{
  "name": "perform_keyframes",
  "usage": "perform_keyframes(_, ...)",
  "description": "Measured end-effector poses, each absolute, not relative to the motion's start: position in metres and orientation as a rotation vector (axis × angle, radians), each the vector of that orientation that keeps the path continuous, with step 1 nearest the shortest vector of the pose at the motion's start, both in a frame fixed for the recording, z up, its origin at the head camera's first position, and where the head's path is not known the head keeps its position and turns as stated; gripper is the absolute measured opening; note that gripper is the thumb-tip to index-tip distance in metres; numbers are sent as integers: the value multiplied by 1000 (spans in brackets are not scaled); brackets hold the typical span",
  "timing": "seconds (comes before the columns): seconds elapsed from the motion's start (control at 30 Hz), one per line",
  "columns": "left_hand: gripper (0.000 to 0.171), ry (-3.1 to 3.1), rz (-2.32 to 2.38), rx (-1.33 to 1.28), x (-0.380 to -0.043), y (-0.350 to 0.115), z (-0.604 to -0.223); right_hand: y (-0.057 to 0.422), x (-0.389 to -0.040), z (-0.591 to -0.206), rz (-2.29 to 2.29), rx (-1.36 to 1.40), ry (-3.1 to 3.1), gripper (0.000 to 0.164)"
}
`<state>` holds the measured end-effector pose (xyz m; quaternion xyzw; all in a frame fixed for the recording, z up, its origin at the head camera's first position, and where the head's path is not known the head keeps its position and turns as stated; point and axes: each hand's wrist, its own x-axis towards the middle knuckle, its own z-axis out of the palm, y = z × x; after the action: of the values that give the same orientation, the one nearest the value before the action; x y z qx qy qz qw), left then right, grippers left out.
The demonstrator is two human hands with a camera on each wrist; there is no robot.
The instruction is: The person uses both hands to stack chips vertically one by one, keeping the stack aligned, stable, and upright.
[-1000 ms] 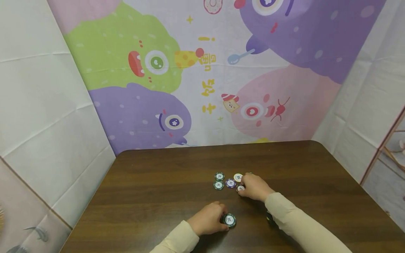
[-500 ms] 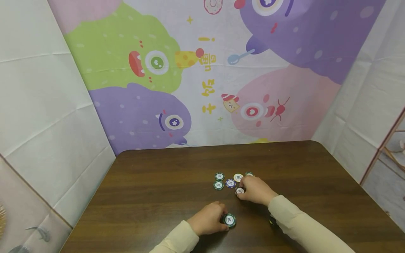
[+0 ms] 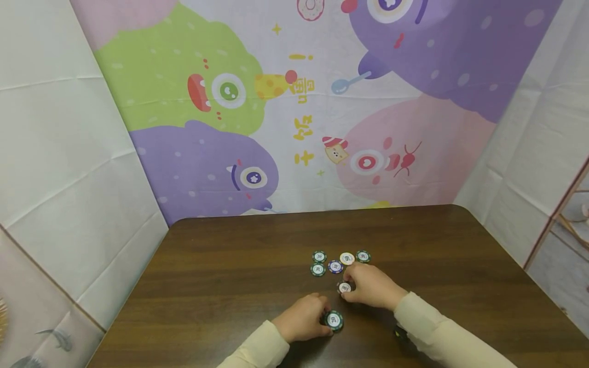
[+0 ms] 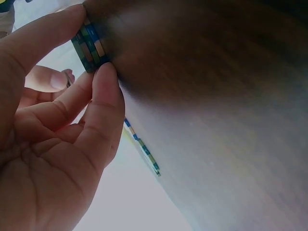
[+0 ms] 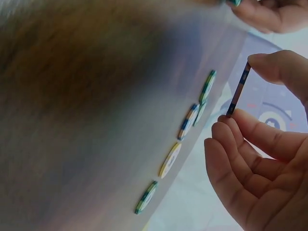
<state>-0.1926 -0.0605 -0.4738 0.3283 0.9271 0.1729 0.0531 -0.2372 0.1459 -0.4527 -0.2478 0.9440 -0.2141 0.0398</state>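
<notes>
Right hand [image 3: 375, 286], one: thumb and fingertips parted only by the breadth of a single dark chip with a white centre [image 3: 344, 288], pinched at its rim. Left hand [image 3: 301, 318], one: nearer the person than the right grip and to its left, thumb and fingers curled round a small green-topped stack of chips [image 3: 334, 320]. Beyond the right grip, flat on a brown table [image 3: 239, 266]: one yellow chip [image 3: 347, 258] and one blue chip [image 3: 335, 266], just past the fingertips; one green-edged chip [image 3: 363, 256], beyond the knuckles; two further green-edged chips [image 3: 318, 269], left of the blue. Behind the right grip: one dark object with yellow marking [image 3: 399, 333], partly hidden by the sleeve [image 3: 430, 324].
</notes>
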Motion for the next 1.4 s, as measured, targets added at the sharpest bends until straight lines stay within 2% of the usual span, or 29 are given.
perform_keyframes(0.4, 32, 2813, 520, 978, -192, -60, -473, 142, -220, -452, -541, -947, 2920, 27)
perform_keyframes(0.87, 28, 2821, 494, 1000, -192, -59, -472, 136, -208, -456, -560, -1026, 2855, 25)
perform_keyframes(1.4, 32, 2814, 500, 976, -192, -60, -472, 126, -199, -460, -587, -1112, 2768, 26)
